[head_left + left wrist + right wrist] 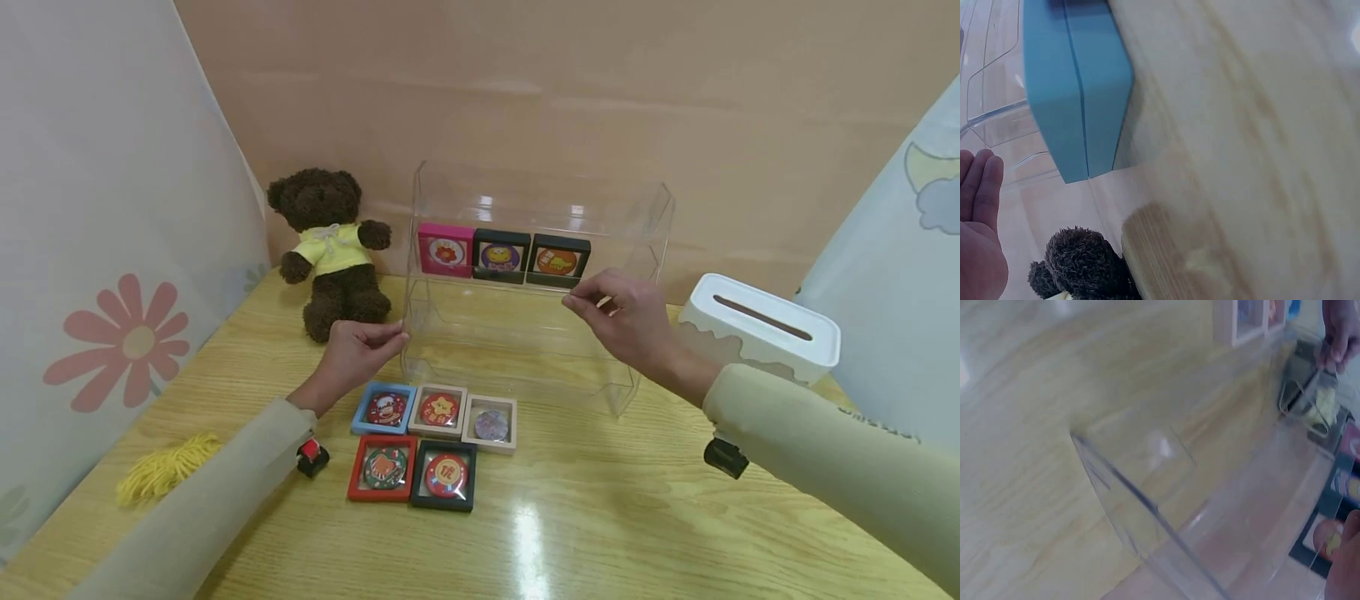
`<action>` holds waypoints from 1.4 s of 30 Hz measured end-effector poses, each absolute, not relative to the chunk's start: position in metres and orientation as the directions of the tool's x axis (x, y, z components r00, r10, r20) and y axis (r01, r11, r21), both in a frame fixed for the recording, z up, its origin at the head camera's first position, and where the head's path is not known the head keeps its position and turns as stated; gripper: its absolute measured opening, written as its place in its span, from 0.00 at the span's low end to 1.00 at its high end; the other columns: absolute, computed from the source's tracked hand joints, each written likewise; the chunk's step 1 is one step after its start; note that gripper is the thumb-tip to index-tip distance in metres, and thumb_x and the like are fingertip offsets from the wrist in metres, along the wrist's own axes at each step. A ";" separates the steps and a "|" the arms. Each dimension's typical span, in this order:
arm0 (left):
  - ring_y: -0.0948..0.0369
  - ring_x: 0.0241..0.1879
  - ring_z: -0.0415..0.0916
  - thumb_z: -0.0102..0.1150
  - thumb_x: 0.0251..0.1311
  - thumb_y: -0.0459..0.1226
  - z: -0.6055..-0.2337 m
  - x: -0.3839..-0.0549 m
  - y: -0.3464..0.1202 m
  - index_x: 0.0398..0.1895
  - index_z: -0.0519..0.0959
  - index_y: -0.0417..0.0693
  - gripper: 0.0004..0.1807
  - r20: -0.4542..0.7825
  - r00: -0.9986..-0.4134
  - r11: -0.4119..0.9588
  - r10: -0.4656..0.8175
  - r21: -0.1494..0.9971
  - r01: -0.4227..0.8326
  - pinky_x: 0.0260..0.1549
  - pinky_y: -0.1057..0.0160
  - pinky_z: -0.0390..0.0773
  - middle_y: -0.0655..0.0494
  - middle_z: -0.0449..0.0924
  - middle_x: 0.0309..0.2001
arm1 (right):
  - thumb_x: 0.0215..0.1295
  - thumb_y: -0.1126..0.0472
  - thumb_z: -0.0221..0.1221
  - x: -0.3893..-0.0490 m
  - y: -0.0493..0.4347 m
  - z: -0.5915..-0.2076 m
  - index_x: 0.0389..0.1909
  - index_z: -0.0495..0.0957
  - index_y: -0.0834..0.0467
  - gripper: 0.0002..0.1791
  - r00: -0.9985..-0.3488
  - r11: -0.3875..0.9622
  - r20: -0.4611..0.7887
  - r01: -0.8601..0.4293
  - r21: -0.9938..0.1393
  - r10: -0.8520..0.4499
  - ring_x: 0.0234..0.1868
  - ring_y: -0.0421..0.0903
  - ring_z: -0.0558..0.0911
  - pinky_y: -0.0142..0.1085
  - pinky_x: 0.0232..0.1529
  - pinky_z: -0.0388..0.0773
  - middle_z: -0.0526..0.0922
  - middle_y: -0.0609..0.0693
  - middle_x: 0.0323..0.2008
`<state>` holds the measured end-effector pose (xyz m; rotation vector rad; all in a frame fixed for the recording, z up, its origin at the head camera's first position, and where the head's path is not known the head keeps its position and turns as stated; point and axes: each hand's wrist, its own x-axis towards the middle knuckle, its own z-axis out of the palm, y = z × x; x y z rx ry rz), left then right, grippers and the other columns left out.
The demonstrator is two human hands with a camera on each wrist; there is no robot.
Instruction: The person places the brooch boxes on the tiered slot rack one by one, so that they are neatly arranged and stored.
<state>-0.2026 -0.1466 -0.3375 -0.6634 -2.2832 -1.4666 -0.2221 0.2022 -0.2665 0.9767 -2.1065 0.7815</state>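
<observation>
A clear plastic display stand [525,333] stands on the wooden table. Its upper tier bears a pink framed badge [446,250] and two black framed badges, one purple [501,257] and one orange [558,261]. At the stand's left edge, my left hand [355,358] pinches the clear side between thumb and fingers. My right hand [626,321] is just below and right of the orange badge, its thumb and forefinger tips together. Whether they grip the clear shelf lip cannot be made out. In the right wrist view, the right hand [1344,565] is partly cut off.
In front of the stand lie several framed badges, among them a blue one [383,408], a red one [381,468] and a black one [444,476]. A brown teddy bear [330,250] sits left, yellow yarn [168,467] nearer, and a white tissue box [765,325] right.
</observation>
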 end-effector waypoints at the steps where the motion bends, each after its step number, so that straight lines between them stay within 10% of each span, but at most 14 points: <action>1: 0.50 0.33 0.82 0.62 0.56 0.24 -0.337 -0.203 -0.147 0.39 0.82 0.26 0.08 0.520 -0.832 0.357 0.196 0.752 0.554 0.30 0.73 0.79 0.38 0.82 0.37 | 0.51 0.73 0.68 -0.219 0.200 -0.269 0.26 0.83 0.62 0.05 -0.503 0.528 0.763 -0.811 -0.252 -0.406 0.25 0.41 0.80 0.21 0.26 0.74 0.83 0.48 0.26; 25: 0.56 0.33 0.83 0.62 0.57 0.24 -0.337 -0.201 -0.148 0.39 0.81 0.27 0.08 0.505 -0.843 0.364 0.185 0.762 0.536 0.29 0.72 0.79 0.38 0.82 0.37 | 0.54 0.67 0.69 -0.165 0.165 -0.318 0.33 0.82 0.59 0.06 -0.633 0.442 0.554 -0.774 -0.453 -0.541 0.28 0.35 0.77 0.34 0.29 0.79 0.80 0.43 0.29; 42: 0.62 0.32 0.82 0.62 0.56 0.24 -0.339 -0.202 -0.147 0.39 0.81 0.26 0.08 0.512 -0.838 0.337 0.188 0.768 0.545 0.30 0.72 0.79 0.38 0.82 0.36 | 0.58 0.55 0.67 -0.148 0.178 -0.373 0.53 0.74 0.71 0.29 -0.783 0.564 0.228 -0.586 -0.581 -0.579 0.43 0.52 0.79 0.44 0.43 0.78 0.79 0.57 0.44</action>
